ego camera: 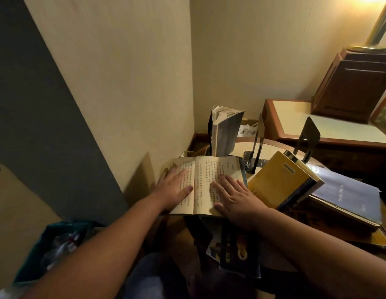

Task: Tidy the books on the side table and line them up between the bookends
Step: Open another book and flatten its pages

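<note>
On the counter (271, 147), open book (206, 186) lies flat at the near-left edge; left hand (173, 190) and right hand (237, 199) rest palm-down on its pages, each grip wide, holding nothing. Grey book (225, 134) stands upright behind it against a bookend (210, 130); yellow book (278, 180) leans right.

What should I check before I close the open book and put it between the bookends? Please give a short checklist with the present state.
1. Both hands on the pages: ok. Left hand and right hand lie flat on the open book.
2. Grip on the book: not ok. Palms are flat and open, nothing is held.
3. Standing book upright: not ok. It leans and its pages fan open.
4. Free slot: ok. Bare table shows beside the middle bookend.
5. Yellow book stable: not ok. It rests tilted on the stack.
6. Book under the open one: cannot tell.
</note>
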Motion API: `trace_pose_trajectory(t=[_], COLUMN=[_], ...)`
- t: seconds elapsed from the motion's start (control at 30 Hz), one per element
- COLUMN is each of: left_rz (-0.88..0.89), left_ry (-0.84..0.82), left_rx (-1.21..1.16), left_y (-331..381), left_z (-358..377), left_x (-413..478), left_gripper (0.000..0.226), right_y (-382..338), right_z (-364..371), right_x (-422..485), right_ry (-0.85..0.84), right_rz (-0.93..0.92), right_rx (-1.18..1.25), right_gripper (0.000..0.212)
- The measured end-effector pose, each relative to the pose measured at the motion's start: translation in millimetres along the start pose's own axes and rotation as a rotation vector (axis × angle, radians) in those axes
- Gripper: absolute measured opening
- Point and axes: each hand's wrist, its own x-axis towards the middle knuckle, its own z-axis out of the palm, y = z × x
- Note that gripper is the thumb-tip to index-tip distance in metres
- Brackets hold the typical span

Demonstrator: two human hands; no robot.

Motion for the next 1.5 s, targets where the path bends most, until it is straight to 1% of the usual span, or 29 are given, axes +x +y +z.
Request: trace_pose_trajectory(t=[0.07, 0.13, 0.3, 0.4, 0.53, 0.63, 0.77, 0.83, 0.9, 1.0, 1.03, 1.1, 1.17, 1.23, 1.3, 1.37, 1.43, 1.5], left_rz=[-0.099, -0.163, -0.145, -0.152, -0.136, -0.117, -0.068, -0.029, 0.020, 0.102, 0.128, 0.167, 0.172, 0.180, 0.213, 0.221, 0.206, 0.198], left_ry=[0.005, 0.015, 0.016, 0.074, 0.147, 0.217, 0.296, 0.330, 0.355, 0.374, 0.376, 0.394, 0.382, 0.318, 0.265, 0.233, 0.188, 0.140], left_rx=[-0.149, -0.311, -0.488, -0.475, -0.329, -0.245, -0.156, -0.156, -0.203, -0.293, -0.319, -0.356, -0.420, -0.543, -0.616, -0.652, -0.687, -0.676], left_y=[-19.4, -33.3, -40.9, -41.2, -39.8, -36.4, -21.0, -10.9, -0.2, 16.0, 21.4, 31.5, 42.3, 53.8, 65.9, 77.0, 85.7, 88.6], left_z=[1.3, 3.5, 1.0, -5.9, -23.1, -41.0, -66.2, -77.2, -85.7, -93.0, -94.1, -94.7, -96.5, -98.4, -98.2, -94.9, -91.1, -85.6], left_x=[-10.7, -18.8, -29.4, -31.9, -37.5, -40.2, -48.3, -51.0, -52.5, -52.6, -52.7, -52.6, -52.1, -50.6, -49.4, -46.8, -45.3, -42.9], left_gripper=[0.070, 0.067, 0.069, 0.069, 0.065, 0.067, 0.070, 0.068, 0.066, 0.065, 0.064, 0.063, 0.063, 0.064, 0.063, 0.056, 0.045, 0.041], right_y=[-1.2, -0.9, -1.8, -2.9, -3.6, -5.7, -11.7, -15.1, -19.3, -31.4, -35.8, -43.8, -48.2, -49.5, -49.5, -47.1, -43.5, -38.4], right_z=[0.6, 2.2, 6.9, 6.4, 4.5, -0.2, -8.8, -17.8, -30.5, -50.4, -57.5, -73.1, -85.5, -92.1, -94.7, -96.2, -98.0, -99.6], right_x=[-0.4, 1.3, 8.5, 9.8, 9.9, 9.1, 8.0, 7.6, 5.2, -0.2, -1.4, -2.8, -2.4, -2.7, -5.5, -9.6, -14.7, -19.5], right_ry=[0.013, 0.019, 0.019, 0.025, 0.022, 0.022, 0.005, 0.006, 0.047, 0.189, 0.245, 0.334, 0.391, 0.409, 0.433, 0.465, 0.460, 0.452], right_rz=[0.005, 0.007, 0.012, 0.009, 0.014, 0.020, 0.025, 0.017, 0.004, -0.062, -0.078, -0.065, -0.064, -0.082, -0.085, -0.074, -0.033, 0.023], right_rx=[0.001, 0.002, -0.006, -0.002, 0.004, 0.017, 0.035, 0.038, 0.041, 0.059, 0.118, 0.325, 0.494, 0.586, 0.652, 0.727, 0.855, 0.939], right_gripper=[0.077, 0.076, 0.073, 0.074, 0.076, 0.080, 0.077, 0.079, 0.081, 0.078, 0.074, 0.067, 0.061, 0.058, 0.056, 0.052, 0.044, 0.036])
